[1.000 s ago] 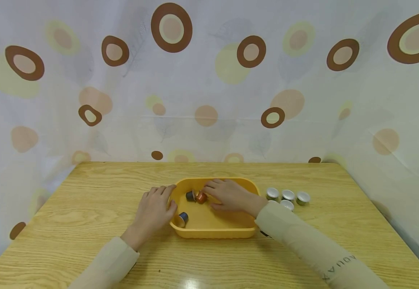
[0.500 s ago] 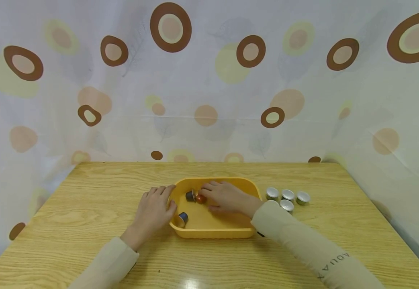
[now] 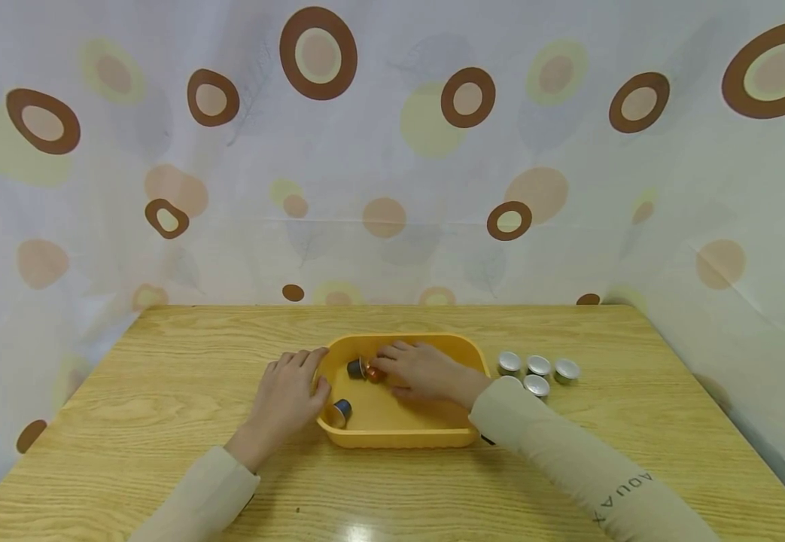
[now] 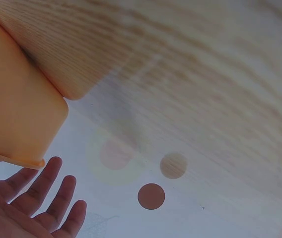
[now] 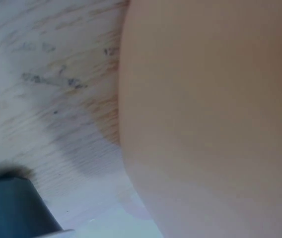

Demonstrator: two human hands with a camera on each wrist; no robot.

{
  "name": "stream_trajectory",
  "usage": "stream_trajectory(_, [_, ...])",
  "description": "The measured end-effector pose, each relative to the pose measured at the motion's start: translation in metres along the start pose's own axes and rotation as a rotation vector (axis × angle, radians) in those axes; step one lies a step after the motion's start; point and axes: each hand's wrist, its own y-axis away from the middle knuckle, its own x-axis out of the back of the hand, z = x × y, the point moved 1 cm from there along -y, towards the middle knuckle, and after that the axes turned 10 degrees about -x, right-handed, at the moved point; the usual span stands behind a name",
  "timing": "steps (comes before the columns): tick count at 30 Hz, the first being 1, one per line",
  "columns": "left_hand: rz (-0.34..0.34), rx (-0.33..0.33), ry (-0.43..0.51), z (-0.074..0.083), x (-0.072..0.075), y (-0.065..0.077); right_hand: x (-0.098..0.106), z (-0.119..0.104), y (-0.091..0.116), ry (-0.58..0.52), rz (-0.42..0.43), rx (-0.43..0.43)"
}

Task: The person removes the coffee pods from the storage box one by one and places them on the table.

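In the head view my right hand (image 3: 426,373) reaches into a yellow-orange tray (image 3: 406,439). Its fingertips touch a copper-coloured coffee capsule (image 3: 374,375), while the thumb lies apart from it. Against that one, on its left, lies a black coffee capsule (image 3: 354,369). A dark blue coffee capsule (image 3: 342,408) rests on its side near the tray's front left corner. My left hand (image 3: 290,395) is at the tray's left rim, thumb and fingertips touching it. In the left wrist view its fingers (image 4: 46,186) are spread and fairly straight beside the tray wall (image 4: 17,99).
Several coffee capsules (image 3: 537,365) stand silver lids up on the wooden table (image 3: 182,376), right of the tray. The right wrist view shows a dark capsule (image 5: 19,208) outside the tray wall (image 5: 205,119). A patterned cloth (image 3: 392,173) hangs behind the table.
Over the past second my right hand's fingers have shifted slightly left and down over the copper-coloured coffee capsule, covering more of it. My left hand stays at the rim.
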Motion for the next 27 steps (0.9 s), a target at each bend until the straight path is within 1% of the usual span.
stream_trajectory(6, [-0.010, 0.007, 0.001, 0.0002, 0.0000, 0.0000, -0.0015, -0.0001, -0.0001, 0.012, -0.001, -0.001])
stream_trajectory(14, [-0.006, 0.004, -0.004, 0.0006, 0.0003, 0.0000, 0.0000, -0.0001, 0.0006, 0.005, 0.044, 0.025])
stream_trajectory(18, [-0.005, 0.002, -0.005, 0.0008, 0.0002, -0.0001, -0.0006, 0.0000, 0.0000, 0.012, 0.051, 0.028])
stream_trajectory(23, [-0.004, -0.001, -0.004, 0.0012, 0.0006, 0.0000, -0.0017, 0.0003, -0.0009, -0.003, 0.055, 0.035])
stream_trajectory(27, [-0.001, 0.000, -0.001, 0.0012, 0.0007, 0.0000, -0.0015, 0.0001, -0.0010, -0.021, 0.082, 0.051])
